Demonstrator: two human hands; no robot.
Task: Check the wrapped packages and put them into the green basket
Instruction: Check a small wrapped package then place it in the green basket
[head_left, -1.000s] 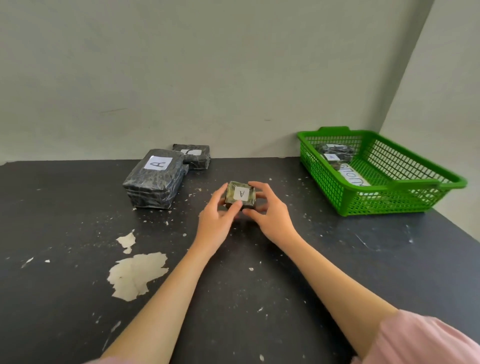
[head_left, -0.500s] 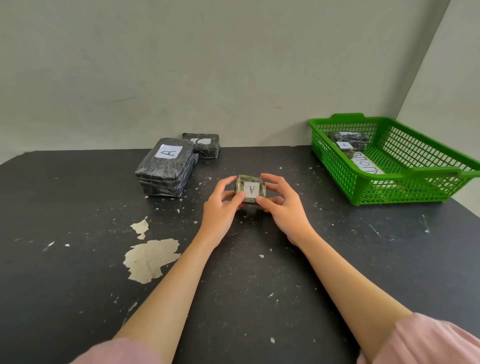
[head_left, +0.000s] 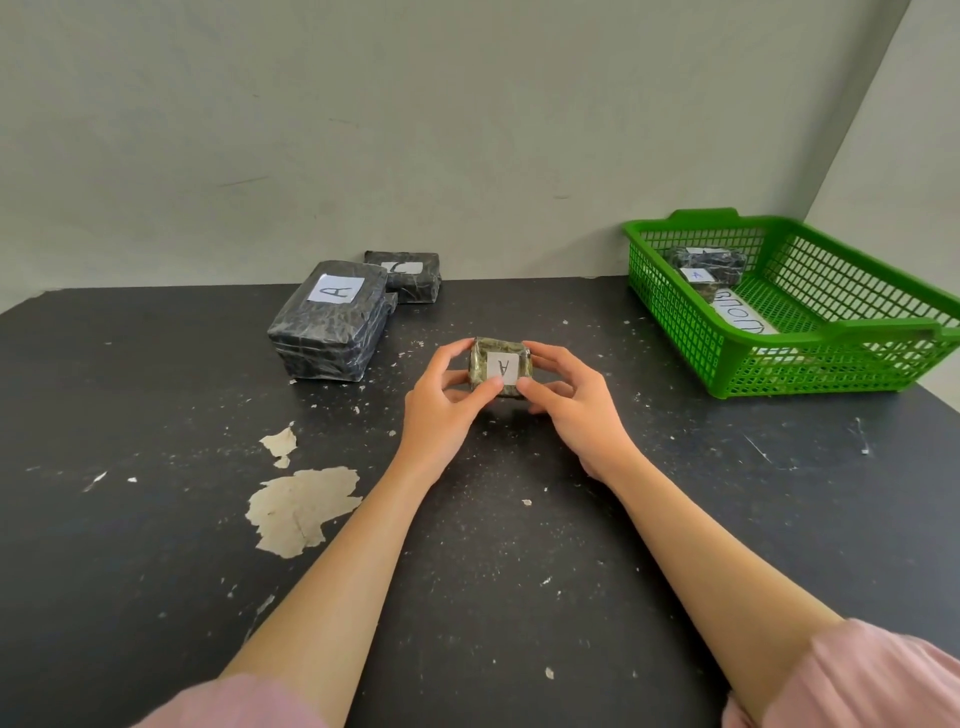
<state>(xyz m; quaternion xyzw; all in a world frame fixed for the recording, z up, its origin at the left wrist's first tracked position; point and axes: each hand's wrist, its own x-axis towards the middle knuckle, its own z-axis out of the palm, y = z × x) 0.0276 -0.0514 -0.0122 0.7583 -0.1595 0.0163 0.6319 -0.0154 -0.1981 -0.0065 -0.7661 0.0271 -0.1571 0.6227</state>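
Pinching the small wrapped package (head_left: 500, 367) labelled A from either side with curled fingers, left grip (head_left: 440, 411) and right grip (head_left: 577, 413) hold it between them, green basket (head_left: 852, 329) well right of both.

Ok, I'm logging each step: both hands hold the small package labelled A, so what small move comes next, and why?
Probably carry the small package right, toward the green basket: left hand and right hand both grip it, its A label is in plain view, and the basket holds wrapped packages.
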